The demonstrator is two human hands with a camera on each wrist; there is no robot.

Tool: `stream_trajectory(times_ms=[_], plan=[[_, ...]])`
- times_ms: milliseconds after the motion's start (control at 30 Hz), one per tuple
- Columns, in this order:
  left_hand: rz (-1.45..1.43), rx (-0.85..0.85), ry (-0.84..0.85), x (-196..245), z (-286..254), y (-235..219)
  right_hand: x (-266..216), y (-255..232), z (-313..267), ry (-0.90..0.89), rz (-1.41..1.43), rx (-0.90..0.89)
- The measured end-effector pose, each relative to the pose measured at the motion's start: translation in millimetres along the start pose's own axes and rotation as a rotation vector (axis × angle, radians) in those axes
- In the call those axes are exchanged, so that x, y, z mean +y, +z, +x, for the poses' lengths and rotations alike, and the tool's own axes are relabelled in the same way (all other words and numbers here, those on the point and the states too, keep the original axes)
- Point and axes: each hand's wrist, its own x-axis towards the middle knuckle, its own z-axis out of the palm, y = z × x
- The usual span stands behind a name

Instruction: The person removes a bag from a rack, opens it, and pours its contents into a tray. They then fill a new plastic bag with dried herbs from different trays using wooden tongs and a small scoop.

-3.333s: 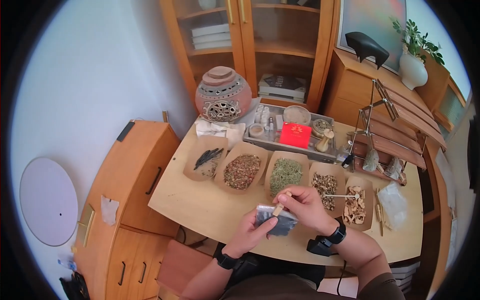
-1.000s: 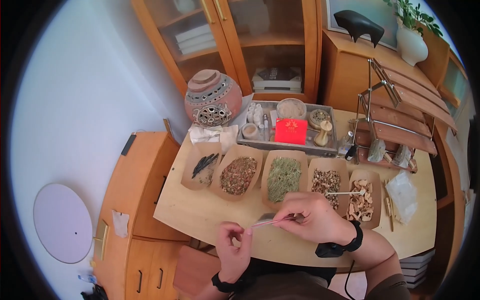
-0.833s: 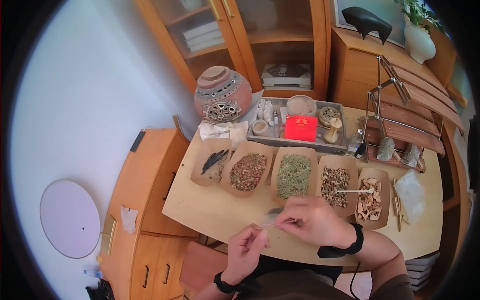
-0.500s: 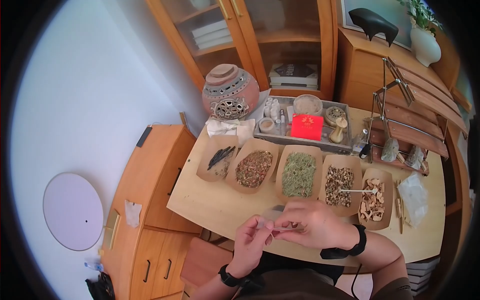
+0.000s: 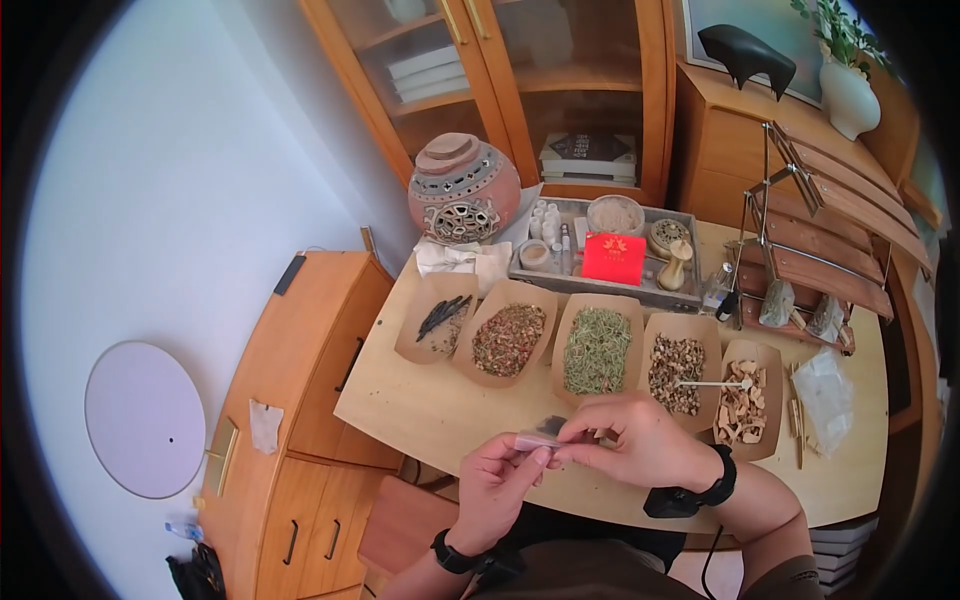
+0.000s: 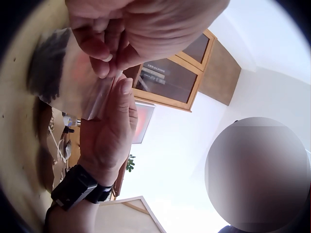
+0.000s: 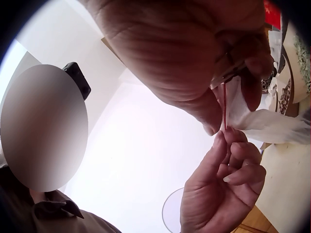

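A small clear zip bag point(image 5: 538, 438) with dark contents is held between both hands above the table's near edge. My left hand point(image 5: 502, 482) pinches one end of its top edge between thumb and fingers. With thumb and fingertips, my right hand point(image 5: 640, 440) pinches the same edge a little further along. In the left wrist view the bag point(image 6: 73, 73) hangs below the fingers, its dark contents gathered at the far end. A thin red line runs along the zip strip point(image 7: 225, 107) in the right wrist view. The right palm's inside is mostly hidden.
Beyond the hands, paper trays hold black sticks point(image 5: 440, 318), reddish herbs point(image 5: 508, 340), green herbs point(image 5: 597, 350), and chopped roots point(image 5: 676, 372). A white spoon point(image 5: 715, 382) lies across two trays. Behind stand a grey tray point(image 5: 600, 287), a clay pot point(image 5: 465, 190) and a wooden rack point(image 5: 815, 260).
Earlier the right hand held a small wooden clip at the bag; the clip is out of sight now. The left hand came away, then moved back to pinch the bag's top edge.
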Motion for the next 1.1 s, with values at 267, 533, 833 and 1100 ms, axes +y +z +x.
stream_trajectory(times_ms=[267, 533, 833, 1100], plan=[[0.072, 0.029, 0.045, 1.7, -1.9, 6.5, 2.4, -1.1, -1.7, 0.011, -0.053, -0.012], [0.091, -0.019, 0.051, 6.9, -0.2, 10.3, 2.4, -0.8, -0.9, 0.021, -0.025, 0.028], [0.080, -0.033, 0.062, 5.9, 0.8, 8.3, -3.3, 0.0, -0.1, 0.056, 0.018, 0.047], [0.051, -0.016, 0.065, 5.8, 2.0, 10.4, 2.9, 0.3, 0.5, -0.058, -0.037, 0.033]])
